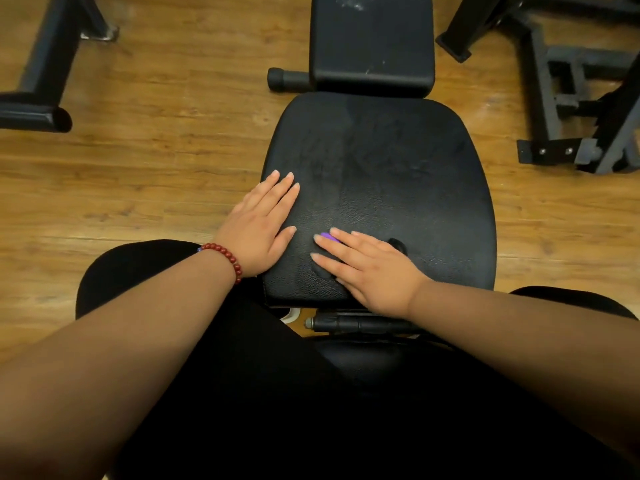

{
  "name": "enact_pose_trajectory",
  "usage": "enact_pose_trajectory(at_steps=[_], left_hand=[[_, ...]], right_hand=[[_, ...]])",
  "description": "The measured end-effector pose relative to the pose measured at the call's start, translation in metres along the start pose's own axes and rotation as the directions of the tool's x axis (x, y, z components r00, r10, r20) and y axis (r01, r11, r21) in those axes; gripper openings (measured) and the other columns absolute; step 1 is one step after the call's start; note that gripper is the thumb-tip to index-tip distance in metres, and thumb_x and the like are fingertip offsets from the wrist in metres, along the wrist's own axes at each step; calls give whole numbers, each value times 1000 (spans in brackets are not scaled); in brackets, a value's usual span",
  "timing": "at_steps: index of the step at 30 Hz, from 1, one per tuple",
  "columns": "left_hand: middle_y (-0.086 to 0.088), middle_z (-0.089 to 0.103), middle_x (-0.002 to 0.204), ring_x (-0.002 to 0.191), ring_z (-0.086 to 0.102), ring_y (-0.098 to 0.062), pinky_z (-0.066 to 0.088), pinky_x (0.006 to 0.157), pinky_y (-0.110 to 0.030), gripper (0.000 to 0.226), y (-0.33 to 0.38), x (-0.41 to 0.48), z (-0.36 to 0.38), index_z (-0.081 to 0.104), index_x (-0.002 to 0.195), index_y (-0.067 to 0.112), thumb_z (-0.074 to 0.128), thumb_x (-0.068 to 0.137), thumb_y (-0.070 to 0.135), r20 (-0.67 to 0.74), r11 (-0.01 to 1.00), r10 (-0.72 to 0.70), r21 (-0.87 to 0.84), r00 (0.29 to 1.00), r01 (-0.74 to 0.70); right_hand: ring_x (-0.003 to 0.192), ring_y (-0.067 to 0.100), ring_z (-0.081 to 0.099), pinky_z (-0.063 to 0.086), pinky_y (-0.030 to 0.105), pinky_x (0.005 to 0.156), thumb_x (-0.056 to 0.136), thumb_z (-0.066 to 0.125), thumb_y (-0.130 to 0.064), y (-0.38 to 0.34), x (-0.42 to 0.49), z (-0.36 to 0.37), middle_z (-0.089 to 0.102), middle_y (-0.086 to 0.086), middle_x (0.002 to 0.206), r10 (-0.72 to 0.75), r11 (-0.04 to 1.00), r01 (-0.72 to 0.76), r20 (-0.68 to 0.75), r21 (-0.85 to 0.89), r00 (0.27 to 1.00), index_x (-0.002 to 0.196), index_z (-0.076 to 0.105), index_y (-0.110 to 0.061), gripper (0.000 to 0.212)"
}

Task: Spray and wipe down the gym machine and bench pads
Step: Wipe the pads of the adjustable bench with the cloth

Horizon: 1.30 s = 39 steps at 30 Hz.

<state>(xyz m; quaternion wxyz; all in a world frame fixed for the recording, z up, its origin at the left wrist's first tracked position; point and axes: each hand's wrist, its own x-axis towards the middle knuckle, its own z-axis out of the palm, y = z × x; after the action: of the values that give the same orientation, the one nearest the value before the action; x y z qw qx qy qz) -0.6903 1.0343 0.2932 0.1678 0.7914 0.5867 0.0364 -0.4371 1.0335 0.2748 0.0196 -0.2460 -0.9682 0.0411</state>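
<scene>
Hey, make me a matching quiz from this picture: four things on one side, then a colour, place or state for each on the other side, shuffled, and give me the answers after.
Things:
1. left hand
2. right hand
3. back pad
4. bracelet

Descriptions:
A. flecked with white specks
B. dark red beads
C. flat on the left edge of the seat pad
D. fingers lying over a purple thing

Pairs: 1-C, 2-D, 3-A, 4-B.
</scene>
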Motion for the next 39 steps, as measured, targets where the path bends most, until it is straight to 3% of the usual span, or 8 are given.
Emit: enact_pose_trajectory(at_steps=[4, 11, 14, 17, 23, 25, 31, 39], left_hand=[[-3, 11, 163, 147, -5, -10, 1, 118, -29, 68, -2, 0, 1, 17, 154, 9, 15, 95, 43, -24, 1000, 10, -6, 1000, -10], [-3, 18, 161, 149, 7, -17, 12, 119, -37, 57, -2, 3, 1, 24, 153, 9, 30, 100, 31, -40, 1000, -9, -19, 999, 9], [-6, 35, 155, 146, 25, -23, 22, 116, -41, 62, 2, 9, -2, 39, 147, 7, 24, 95, 39, -92, 999, -43, -17, 995, 42], [-7, 39, 152, 144, 28, -24, 22, 115, -39, 66, 6, 15, -3, 41, 145, 6, 21, 93, 41, -104, 997, -79, -3, 991, 79], [-8, 36, 155, 145, 27, -24, 31, 113, -45, 63, 9, 22, 0, 40, 145, 4, 20, 95, 36, -85, 992, -109, 50, 990, 114], [-7, 31, 157, 147, 22, -23, 28, 115, -44, 55, 9, 23, 2, 36, 148, 6, 26, 99, 31, -84, 991, -118, 48, 989, 123], [-6, 29, 158, 148, 21, -21, 26, 114, -43, 52, 9, 23, 3, 35, 149, 6, 37, 100, 26, -74, 989, -123, 75, 990, 129], [-8, 55, 138, 128, 49, -26, 41, 103, -42, 56, 16, 36, -11, 54, 135, 5, 27, 95, 33, -114, 986, -139, 81, 984, 149]], right_hand=[[138, 29, 43, 34, 43, 112, 96, 33, -28, -23, 43, -5, 45, 9, 149, 244, 967, -242, -10, 73, 970, 140, 52, -14, 50], [141, 28, 37, 29, 41, 115, 96, 33, -32, -37, 3, -2, 40, 10, 153, 331, 943, -333, 62, 19, 941, 144, 46, -15, 53], [143, 29, 33, 26, 41, 117, 98, 29, -32, -36, 44, -9, 37, 11, 154, 526, 844, -528, 53, 93, 849, 147, 42, -14, 53], [150, 26, 14, 6, 36, 119, 103, 26, -30, -32, 66, -12, 21, 9, 161, 630, 753, -639, 108, 156, 769, 153, 28, -14, 53], [141, 33, 36, 28, 43, 113, 95, 29, -33, -49, 19, -8, 39, 15, 152, 530, 839, -541, 133, 64, 838, 145, 44, -9, 57], [141, 32, 36, 28, 43, 114, 96, 28, -33, -44, 33, -11, 40, 15, 152, 571, 809, -583, 136, 74, 809, 145, 45, -10, 56], [151, 21, -7, -8, 33, 119, 107, 21, -32, -13, 92, -21, 1, 5, 165, 719, 653, -736, 160, 179, 677, 157, 9, -18, 53], [151, 22, -11, -11, 30, 114, 106, 24, -30, -36, 51, -28, -7, 6, 164, 622, 733, -657, 216, 179, 753, 157, 5, -18, 55]])
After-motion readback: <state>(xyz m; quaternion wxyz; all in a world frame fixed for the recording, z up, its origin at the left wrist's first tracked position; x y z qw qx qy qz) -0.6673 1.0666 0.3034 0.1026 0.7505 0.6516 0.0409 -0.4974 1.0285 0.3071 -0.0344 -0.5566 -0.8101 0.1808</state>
